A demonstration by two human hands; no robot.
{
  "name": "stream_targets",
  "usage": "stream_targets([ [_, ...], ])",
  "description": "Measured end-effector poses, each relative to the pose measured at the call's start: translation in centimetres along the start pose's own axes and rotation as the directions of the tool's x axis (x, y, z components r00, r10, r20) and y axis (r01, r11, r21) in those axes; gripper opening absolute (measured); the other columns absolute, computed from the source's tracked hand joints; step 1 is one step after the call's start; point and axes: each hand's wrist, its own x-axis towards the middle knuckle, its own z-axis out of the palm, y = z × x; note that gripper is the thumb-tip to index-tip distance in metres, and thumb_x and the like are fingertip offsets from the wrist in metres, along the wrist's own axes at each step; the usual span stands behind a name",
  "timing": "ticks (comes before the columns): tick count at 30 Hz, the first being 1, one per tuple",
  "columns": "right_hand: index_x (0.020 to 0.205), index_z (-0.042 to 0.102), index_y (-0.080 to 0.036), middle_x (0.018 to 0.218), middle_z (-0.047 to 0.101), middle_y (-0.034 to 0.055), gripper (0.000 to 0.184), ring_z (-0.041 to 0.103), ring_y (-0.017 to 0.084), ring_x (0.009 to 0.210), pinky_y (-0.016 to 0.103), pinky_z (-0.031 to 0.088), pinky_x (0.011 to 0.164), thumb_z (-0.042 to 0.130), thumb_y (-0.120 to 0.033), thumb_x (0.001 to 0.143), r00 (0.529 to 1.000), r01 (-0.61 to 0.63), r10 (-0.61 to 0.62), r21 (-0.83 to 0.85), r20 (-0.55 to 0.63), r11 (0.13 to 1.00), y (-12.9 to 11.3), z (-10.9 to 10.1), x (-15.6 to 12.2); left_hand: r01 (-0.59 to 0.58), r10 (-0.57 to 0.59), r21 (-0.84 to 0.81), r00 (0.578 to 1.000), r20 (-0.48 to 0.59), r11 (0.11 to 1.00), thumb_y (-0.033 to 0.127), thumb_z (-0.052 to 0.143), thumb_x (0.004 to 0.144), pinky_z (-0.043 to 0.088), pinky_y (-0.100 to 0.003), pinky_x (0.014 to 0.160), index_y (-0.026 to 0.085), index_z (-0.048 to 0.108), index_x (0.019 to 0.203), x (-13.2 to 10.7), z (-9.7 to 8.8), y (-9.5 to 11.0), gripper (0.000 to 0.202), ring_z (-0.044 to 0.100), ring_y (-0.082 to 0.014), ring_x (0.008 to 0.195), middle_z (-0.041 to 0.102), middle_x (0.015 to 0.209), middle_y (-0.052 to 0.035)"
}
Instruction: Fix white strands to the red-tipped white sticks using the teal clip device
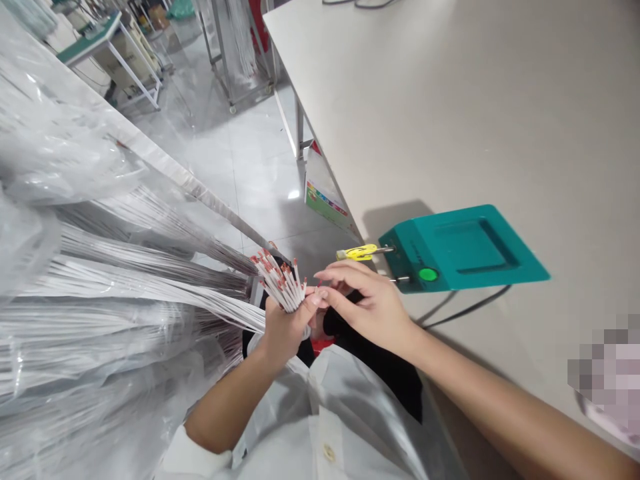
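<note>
My left hand [286, 333] is wrapped round a bundle of white wires [281, 283] whose reddish, copper-coloured ends stick up above the fist. My right hand [380, 308] is beside it, thumb and fingertips pinched together at my left thumb. Whatever lies in that pinch is too small to make out. Just beyond the right fingers, at the table's edge, is a teal tester-like box [480, 247] with a lit green button [429, 274]. A yellow clip [357, 253] is fixed to one of its metal posts.
The beige table [450, 120] fills the right side. Long bundles of white wires [125, 267] in clear plastic hang over a rail [195, 187] on the left. A black cable [470, 308] runs from the box. A wheeled rack [240, 53] stands farther off. A blurred patch covers the right edge.
</note>
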Motion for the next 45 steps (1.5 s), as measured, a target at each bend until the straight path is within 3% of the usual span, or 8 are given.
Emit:
stream_targets([
  [9, 0.064, 0.061, -0.018, 0.062, 0.063, 0.0022, 0.021, 0.059, 0.012, 0.057, 0.024, 0.05, 0.054, 0.054, -0.022, 0.083, 0.99, -0.129, 0.131, 0.039, -0.054, 0.991, -0.9, 1.3, -0.2, -0.029, 0.033, 0.095, 0.998, -0.048, 0.995, 0.034, 0.058, 0.079, 0.039, -0.023, 0.051, 0.015, 0.066, 0.07, 0.0, 0.1, 0.3, 0.023, 0.045, -0.0082, 0.045, 0.048, 0.047, 0.0038],
  [12, 0.072, 0.064, -0.018, 0.071, 0.066, 0.0057, 0.015, 0.061, 0.014, 0.064, 0.027, 0.05, 0.059, 0.053, -0.019, 0.082, 0.984, 0.133, -0.159, -0.273, -0.076, 0.953, -0.3, 1.3, -0.4, -0.031, 0.038, 0.14, 0.998, -0.047, 0.99, 0.034, 0.056, 0.08, 0.04, -0.023, 0.053, 0.016, 0.06, 0.058, -0.1, 0.4, 0.8, 0.029, 0.046, -0.0093, 0.047, 0.047, 0.046, 0.0033],
  [17, 0.087, 0.065, -0.022, 0.085, 0.069, 0.0053, 0.012, 0.063, 0.017, 0.073, 0.03, 0.05, 0.067, 0.055, -0.02, 0.081, 0.835, 0.515, -0.507, -0.629, 0.214, 0.582, 1.0, 0.1, -0.6, -0.001, 0.007, 0.14, 0.999, -0.045, 0.99, 0.033, 0.057, 0.079, 0.041, -0.024, 0.054, 0.016, 0.059, 0.056, -0.1, 0.5, 1.0, 0.029, 0.047, -0.0104, 0.049, 0.047, 0.046, 0.0029],
  [20, 0.088, 0.062, -0.022, 0.086, 0.068, 0.0052, 0.011, 0.062, 0.016, 0.072, 0.029, 0.05, 0.066, 0.054, -0.018, 0.081, 0.861, 0.476, -0.488, -0.564, 0.142, 0.674, 1.1, -0.2, -0.8, 0.033, -0.024, 0.09, 0.995, -0.1, 0.995, 0.032, 0.059, 0.077, 0.041, -0.023, 0.052, 0.016, 0.065, 0.066, 0.1, 0.3, 0.7, 0.021, 0.048, -0.0096, 0.046, 0.051, 0.047, 0.0036],
  [26, 0.086, 0.058, -0.021, 0.08, 0.063, 0.0049, 0.011, 0.06, 0.016, 0.076, 0.03, 0.05, 0.07, 0.049, -0.014, 0.084, 0.985, 0.126, -0.148, -0.229, -0.083, 0.965, 0.4, -0.1, -0.9, 0.049, -0.038, 0.077, 0.989, -0.143, 0.996, 0.035, 0.06, 0.076, 0.042, -0.024, 0.05, 0.014, 0.068, 0.077, 0.2, 0.1, 0.4, 0.022, 0.049, -0.0089, 0.044, 0.06, 0.052, 0.0006],
  [33, 0.09, 0.063, -0.021, 0.088, 0.066, 0.0062, 0.014, 0.063, 0.014, 0.073, 0.026, 0.052, 0.063, 0.053, -0.018, 0.082, 0.979, 0.195, -0.203, -0.322, 0.009, 0.926, 0.2, 0.3, -0.7, 0.0, 0.003, 0.093, 0.999, -0.038, 0.996, 0.033, 0.059, 0.077, 0.041, -0.023, 0.051, 0.016, 0.064, 0.065, 0.1, 0.1, 1.0, 0.022, 0.046, -0.0089, 0.046, 0.047, 0.045, 0.004],
  [39, 0.083, 0.063, -0.018, 0.08, 0.067, 0.0068, 0.011, 0.063, 0.016, 0.068, 0.027, 0.049, 0.061, 0.053, -0.017, 0.08, 0.884, 0.443, -0.448, -0.537, 0.131, 0.718, 0.3, 0.0, -0.2, 0.004, -0.003, 0.13, 1.0, -0.013, 0.991, 0.033, 0.058, 0.077, 0.038, -0.022, 0.047, 0.015, 0.063, 0.063, 0.0, 0.0, 1.4, 0.024, 0.043, -0.0081, 0.044, 0.048, 0.046, 0.0035],
  [45, 0.071, 0.058, -0.017, 0.07, 0.06, 0.0041, 0.015, 0.056, 0.013, 0.061, 0.024, 0.044, 0.055, 0.045, -0.016, 0.08, 0.983, 0.144, -0.101, -0.301, 0.155, 0.943, -1.2, -0.5, 0.6, -0.065, 0.084, 0.225, 0.994, -0.075, 0.972, 0.029, 0.057, 0.079, 0.045, -0.023, 0.058, 0.015, 0.067, 0.079, -0.4, 0.4, 1.2, 0.017, 0.055, -0.0109, 0.056, 0.06, 0.061, -0.0004],
])
